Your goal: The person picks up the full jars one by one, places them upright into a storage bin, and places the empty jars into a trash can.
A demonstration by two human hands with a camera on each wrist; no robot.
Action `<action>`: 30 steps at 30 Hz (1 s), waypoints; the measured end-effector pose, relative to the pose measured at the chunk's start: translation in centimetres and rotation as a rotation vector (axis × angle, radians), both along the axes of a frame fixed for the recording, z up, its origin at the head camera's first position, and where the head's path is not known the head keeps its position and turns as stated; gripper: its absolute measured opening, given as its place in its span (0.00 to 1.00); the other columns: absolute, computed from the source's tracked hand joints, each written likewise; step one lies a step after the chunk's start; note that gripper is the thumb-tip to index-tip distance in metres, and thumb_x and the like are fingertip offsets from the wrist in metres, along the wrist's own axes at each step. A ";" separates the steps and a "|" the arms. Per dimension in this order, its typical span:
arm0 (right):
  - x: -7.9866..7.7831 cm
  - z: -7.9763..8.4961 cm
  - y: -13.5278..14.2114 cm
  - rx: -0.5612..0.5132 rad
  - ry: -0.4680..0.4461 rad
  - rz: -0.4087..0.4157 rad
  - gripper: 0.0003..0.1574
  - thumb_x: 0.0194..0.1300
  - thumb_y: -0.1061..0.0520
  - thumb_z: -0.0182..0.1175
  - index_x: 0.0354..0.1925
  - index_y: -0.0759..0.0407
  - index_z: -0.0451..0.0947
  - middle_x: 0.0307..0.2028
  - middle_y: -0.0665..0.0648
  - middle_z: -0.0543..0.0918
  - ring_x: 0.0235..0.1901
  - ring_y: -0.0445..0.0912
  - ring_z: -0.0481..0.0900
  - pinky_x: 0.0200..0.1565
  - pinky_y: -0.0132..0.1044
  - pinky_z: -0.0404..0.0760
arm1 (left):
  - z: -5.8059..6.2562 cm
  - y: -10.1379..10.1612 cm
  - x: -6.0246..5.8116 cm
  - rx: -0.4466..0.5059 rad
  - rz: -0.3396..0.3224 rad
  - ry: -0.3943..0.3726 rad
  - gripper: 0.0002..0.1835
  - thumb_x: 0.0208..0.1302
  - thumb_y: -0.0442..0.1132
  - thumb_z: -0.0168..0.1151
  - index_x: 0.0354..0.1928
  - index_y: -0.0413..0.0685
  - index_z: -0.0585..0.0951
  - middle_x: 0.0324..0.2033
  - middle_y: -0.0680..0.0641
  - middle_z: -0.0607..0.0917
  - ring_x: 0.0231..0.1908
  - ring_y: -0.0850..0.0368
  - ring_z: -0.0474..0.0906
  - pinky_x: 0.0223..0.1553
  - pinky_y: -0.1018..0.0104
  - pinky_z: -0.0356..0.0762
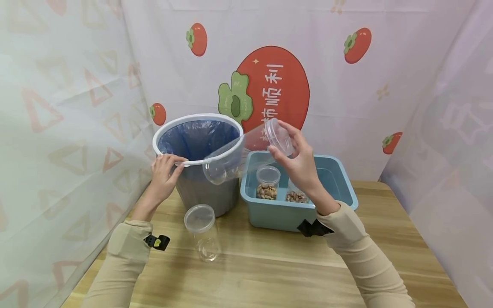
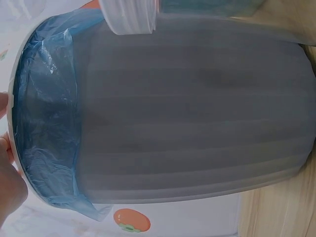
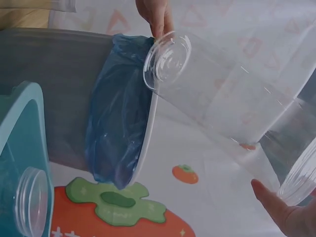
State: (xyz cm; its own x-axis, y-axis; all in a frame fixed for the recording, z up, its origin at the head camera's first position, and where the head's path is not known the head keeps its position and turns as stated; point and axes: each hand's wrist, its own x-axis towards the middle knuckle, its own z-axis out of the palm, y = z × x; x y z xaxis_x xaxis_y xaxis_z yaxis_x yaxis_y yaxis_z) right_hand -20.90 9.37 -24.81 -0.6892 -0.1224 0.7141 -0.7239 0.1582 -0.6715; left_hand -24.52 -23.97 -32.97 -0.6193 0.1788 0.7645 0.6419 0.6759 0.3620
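Note:
My right hand [image 1: 298, 160] grips a tall clear plastic jar [image 1: 244, 156] by its lid end [image 1: 279, 136]. The jar is tilted, its base low and to the left, overlapping the front rim of the trash can in the head view. Nothing shows inside it. With my left hand [image 1: 163, 173] I hold the near left rim [image 1: 185, 163] of the grey trash can [image 1: 208, 192], which is lined with a blue bag [image 2: 52, 89]. A second clear jar [image 1: 206, 241], lidded, stands on the table in front of the can.
Right of the trash can sits a blue plastic tub [image 1: 277, 216]. Inside it are a lidded jar of nuts [image 1: 267, 184] and another jar with brown nuts [image 1: 296, 196], partly behind my right wrist. Printed cloth [image 1: 327, 98] hangs behind the wooden table [image 1: 269, 278].

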 end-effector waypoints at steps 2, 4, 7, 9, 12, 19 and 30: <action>-0.3 0.4 -0.3 -0.040 0.011 -0.018 0.33 0.55 0.63 0.58 0.60 0.57 0.62 0.57 0.53 0.67 0.53 0.42 0.67 0.35 0.28 0.76 | 0.0 0.0 0.0 -0.004 0.003 -0.001 0.07 0.58 0.31 0.51 0.38 0.39 0.76 0.36 0.39 0.72 0.44 0.41 0.61 0.51 0.42 0.45; -0.7 0.8 -0.7 -0.076 0.024 -0.038 0.33 0.56 0.62 0.58 0.60 0.57 0.63 0.56 0.54 0.68 0.47 0.43 0.71 0.28 0.28 0.76 | 0.0 0.0 0.0 -0.003 0.003 0.000 0.07 0.59 0.31 0.51 0.38 0.39 0.76 0.36 0.39 0.72 0.44 0.41 0.61 0.51 0.42 0.44; -1.4 1.3 -1.3 -0.101 0.045 -0.083 0.33 0.55 0.61 0.59 0.59 0.57 0.63 0.55 0.54 0.68 0.45 0.43 0.71 0.31 0.30 0.77 | 0.0 0.0 0.1 0.005 -0.002 0.000 0.07 0.58 0.31 0.51 0.38 0.39 0.76 0.36 0.40 0.72 0.44 0.41 0.61 0.50 0.42 0.45; -1.9 1.4 -1.7 -0.101 0.044 -0.117 0.33 0.55 0.59 0.60 0.59 0.57 0.63 0.55 0.55 0.67 0.45 0.43 0.70 0.34 0.33 0.77 | -0.1 0.0 0.1 0.009 -0.005 0.001 0.07 0.58 0.31 0.52 0.38 0.39 0.75 0.35 0.40 0.72 0.43 0.41 0.61 0.49 0.42 0.46; -2.6 1.5 -2.4 -0.084 0.017 -0.163 0.34 0.54 0.56 0.61 0.60 0.55 0.63 0.56 0.55 0.66 0.51 0.43 0.66 0.41 0.37 0.76 | -0.2 0.0 0.2 0.009 -0.005 0.006 0.07 0.58 0.30 0.52 0.38 0.39 0.75 0.35 0.39 0.72 0.43 0.41 0.61 0.48 0.42 0.46; -4.2 1.5 -4.1 -0.039 -0.067 -0.195 0.37 0.53 0.50 0.62 0.60 0.51 0.63 0.52 0.56 0.67 0.49 0.45 0.66 0.43 0.38 0.75 | -0.2 0.0 0.0 0.000 -0.007 0.009 0.07 0.57 0.30 0.52 0.38 0.39 0.76 0.36 0.39 0.72 0.42 0.41 0.62 0.47 0.42 0.47; -6.3 1.4 -6.7 0.062 -0.101 -0.204 0.39 0.50 0.46 0.64 0.59 0.54 0.64 0.51 0.56 0.69 0.49 0.45 0.66 0.46 0.38 0.71 | -0.2 0.0 0.0 0.000 -0.002 0.022 0.07 0.57 0.30 0.52 0.37 0.39 0.76 0.35 0.40 0.73 0.42 0.41 0.62 0.48 0.42 0.47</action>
